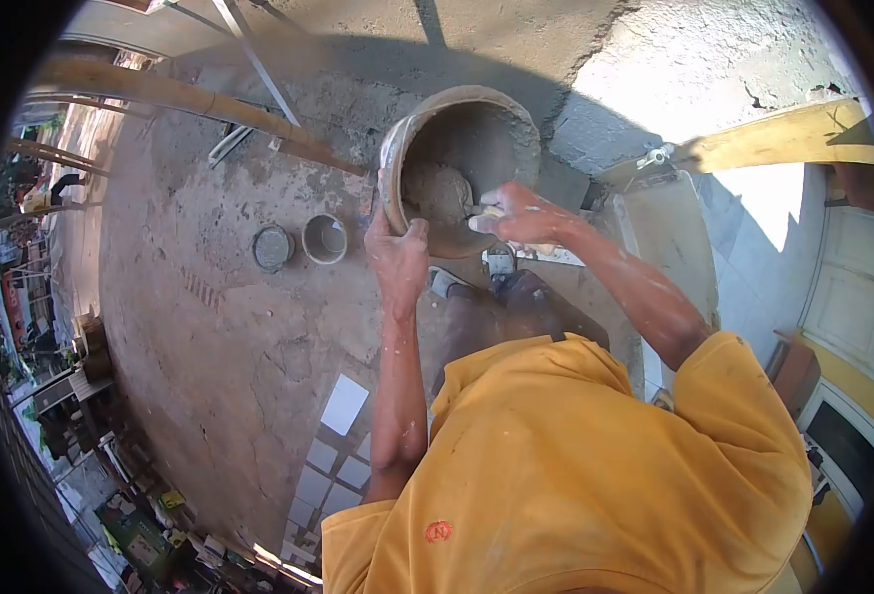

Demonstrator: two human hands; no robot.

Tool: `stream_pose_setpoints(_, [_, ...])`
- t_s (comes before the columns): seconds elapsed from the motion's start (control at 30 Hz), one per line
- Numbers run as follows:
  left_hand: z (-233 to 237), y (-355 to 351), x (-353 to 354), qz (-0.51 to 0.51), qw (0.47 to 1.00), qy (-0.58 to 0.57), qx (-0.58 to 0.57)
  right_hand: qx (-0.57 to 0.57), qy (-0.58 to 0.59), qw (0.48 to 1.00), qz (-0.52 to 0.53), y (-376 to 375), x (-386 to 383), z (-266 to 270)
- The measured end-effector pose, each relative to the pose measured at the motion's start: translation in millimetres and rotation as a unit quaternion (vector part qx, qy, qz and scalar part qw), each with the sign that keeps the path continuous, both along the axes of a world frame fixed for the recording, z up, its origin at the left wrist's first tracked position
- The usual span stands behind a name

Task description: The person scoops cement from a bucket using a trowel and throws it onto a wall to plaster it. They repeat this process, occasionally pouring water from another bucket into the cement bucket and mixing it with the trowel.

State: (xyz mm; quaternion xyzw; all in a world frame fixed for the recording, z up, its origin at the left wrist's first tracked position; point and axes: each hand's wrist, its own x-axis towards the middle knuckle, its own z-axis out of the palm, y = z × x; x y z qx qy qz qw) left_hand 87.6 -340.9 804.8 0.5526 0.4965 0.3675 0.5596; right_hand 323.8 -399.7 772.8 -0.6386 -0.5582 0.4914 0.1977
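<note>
While the bucket [501,139] lies tipped toward me on the concrete floor [209,327], my left hand [397,252] is clamped over its lower rim. My right hand [521,213] reaches into its mouth, closed around a pale handle [485,222] of what I take for a trowel; its blade I cannot see. Inside sits one grey lump of mortar [437,193].

I judge the bucket stiff and heavy with that wet load, its wall gritty and caked. The rim is the sound place to grip it, and firmly, since the round body would roll. The mortar looks soft and sticky, better taken with the tool than with bare fingers.

Counting, I see one bucket, one lump and one handle. Two small round tins [324,239] stand side by side on the floor, left of my left hand. One long wooden pole [190,97] lies beyond them. Several white tiles [343,404] lie near my left elbow, too cropped to count exactly.
</note>
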Motion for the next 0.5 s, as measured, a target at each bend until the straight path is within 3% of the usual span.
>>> stream_pose_setpoints(0.03, [-5.0, 1.1, 2.7, 0.025, 1.000, -0.015, -0.007, 0.059, -0.019, 0.998, -0.026, -5.1, -4.2, -1.3])
stream_pose_setpoints(0.13, [-23.9, -5.0, 10.0, 0.088, 0.991, -0.087, -0.053, -0.007, -0.021, 0.999, -0.043, -11.5, 2.4, 18.4])
stream_pose_setpoints(0.27, [-40.8, -8.4, 21.3, 0.160, 0.978, -0.084, -0.108, -0.058, -0.122, 0.991, 0.006, 9.3, 26.5, 42.4])
stream_pose_setpoints(0.33, [-46.4, -12.7, 19.3, 0.168, 0.975, -0.113, -0.094, -0.053, -0.132, 0.990, 0.011, 17.9, 39.0, 85.2])
stream_pose_setpoints(0.37, [-44.5, -14.7, 18.8, 0.186, 0.972, -0.111, -0.091, -0.034, -0.148, 0.988, 0.008, 26.8, 49.3, 113.9])
stream_pose_setpoints(0.4, [-38.8, -18.5, 19.1, 0.211, 0.966, -0.113, -0.095, 0.099, -0.195, 0.976, -0.002, 30.6, 62.3, 115.2])
stream_pose_setpoints(0.43, [-58.4, -16.2, 8.4, 0.202, 0.969, -0.090, -0.115, 0.095, -0.243, 0.964, 0.046, 46.9, 71.4, 154.8])
stream_pose_setpoints(0.5, [-49.7, -25.8, 1.5, 0.231, 0.960, -0.133, -0.086, 0.243, -0.264, 0.931, 0.063, 61.7, 87.8, 219.5])
